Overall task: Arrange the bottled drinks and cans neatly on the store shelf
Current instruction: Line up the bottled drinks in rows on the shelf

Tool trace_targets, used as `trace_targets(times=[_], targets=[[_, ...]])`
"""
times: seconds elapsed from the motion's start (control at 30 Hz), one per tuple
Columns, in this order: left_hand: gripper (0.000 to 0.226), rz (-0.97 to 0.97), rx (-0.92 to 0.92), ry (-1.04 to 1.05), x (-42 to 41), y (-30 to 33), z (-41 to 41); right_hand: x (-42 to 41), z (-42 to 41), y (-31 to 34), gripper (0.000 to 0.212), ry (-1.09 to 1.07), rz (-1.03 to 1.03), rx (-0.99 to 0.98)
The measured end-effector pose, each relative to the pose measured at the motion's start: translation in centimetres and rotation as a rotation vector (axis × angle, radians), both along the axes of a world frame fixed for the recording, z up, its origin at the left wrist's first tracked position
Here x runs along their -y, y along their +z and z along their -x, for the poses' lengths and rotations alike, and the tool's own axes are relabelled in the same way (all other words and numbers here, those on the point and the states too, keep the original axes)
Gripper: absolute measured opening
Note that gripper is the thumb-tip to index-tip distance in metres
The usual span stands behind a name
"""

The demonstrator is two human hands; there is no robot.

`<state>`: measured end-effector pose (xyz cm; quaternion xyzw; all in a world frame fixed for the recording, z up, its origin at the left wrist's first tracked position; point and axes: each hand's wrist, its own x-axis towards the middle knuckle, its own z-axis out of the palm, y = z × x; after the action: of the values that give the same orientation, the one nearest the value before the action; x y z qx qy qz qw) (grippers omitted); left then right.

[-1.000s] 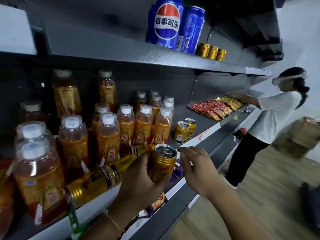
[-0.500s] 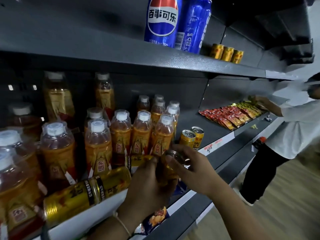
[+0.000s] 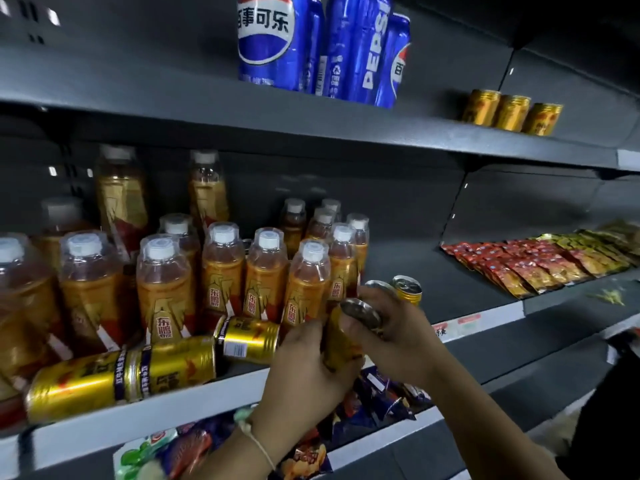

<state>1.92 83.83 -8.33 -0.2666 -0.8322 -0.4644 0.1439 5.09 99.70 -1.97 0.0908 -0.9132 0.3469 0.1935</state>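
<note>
Both hands, left (image 3: 304, 368) and right (image 3: 398, 337), curl round one gold can (image 3: 341, 341), tilted just right of the bottles (image 3: 266, 271), probably to stand it upright there.

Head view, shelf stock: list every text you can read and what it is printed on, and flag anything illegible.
"百事可乐": front blue can on the top shelf.
"PEPSI": blue can beside it, running vertically.
"东鹏": labels of the orange bottles.
Too small or blurred: print on the lying gold cans, the barcode can, red-and-white price tag, snack packets.
</note>
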Motion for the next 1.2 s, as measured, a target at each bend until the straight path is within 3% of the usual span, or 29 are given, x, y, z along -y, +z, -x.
trace_targets(times=[0.27,0.5,0.67,1.03,1.2], targets=[[0.044,0.098,0.012,0.170,0.2,-0.9,-0.2,-2.0,3.4,-0.4,0.028,-0.044,-0.047,-0.086],[0.046,0.144,-0.063,0.273,1.8,-0.6,0.1,-2.3,5.8,-1.7,0.042,-0.096,-0.165,-0.013],[0.043,0.142,-0.106,0.328,2.4,-0.7,0.7,-2.8,7.3,-2.8,0.068,-0.142,-0.231,0.040],[0.041,0.190,-0.179,0.398,2.1,-1.3,2.4,-3.1,8.5,-5.4,0.068,-0.184,-0.265,-0.044],[0.041,0.224,-0.173,0.416,1.6,-1.6,3.0,-4.1,9.0,-5.7,0.078,-0.228,-0.300,-0.006]])
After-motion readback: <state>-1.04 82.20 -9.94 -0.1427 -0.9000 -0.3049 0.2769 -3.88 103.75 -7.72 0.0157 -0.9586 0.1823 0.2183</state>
